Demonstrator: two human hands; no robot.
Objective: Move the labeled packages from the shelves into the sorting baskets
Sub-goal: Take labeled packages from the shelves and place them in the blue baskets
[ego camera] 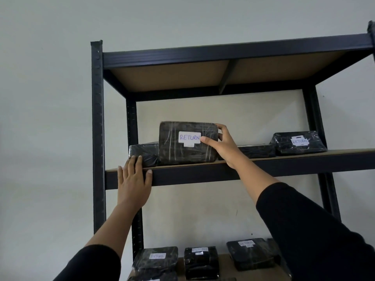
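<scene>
**Head view: a RETURN package stood on edge on the upper shelf**

Head camera looked up at a dark metal shelving rack (97, 126) against a pale wall. On the upper shelf (263, 154) a black wrapped package (182, 147) stood upright on its long edge, its white label reading RETURN facing out. The right hand (221, 145) gripped that package at its right end, thumb on the front just beside the label, fingers (220, 126) curled round the top corner. The left hand (133, 179) lay flat over the shelf's front edge, its fingers straight and released, tips touching a second, low-lying black package (143, 153) just left of the upright one. Further right on the same shelf sat a labelled package (298, 142). Down on the lower shelf, three more labelled packages (200, 262) stood in a row.
</scene>
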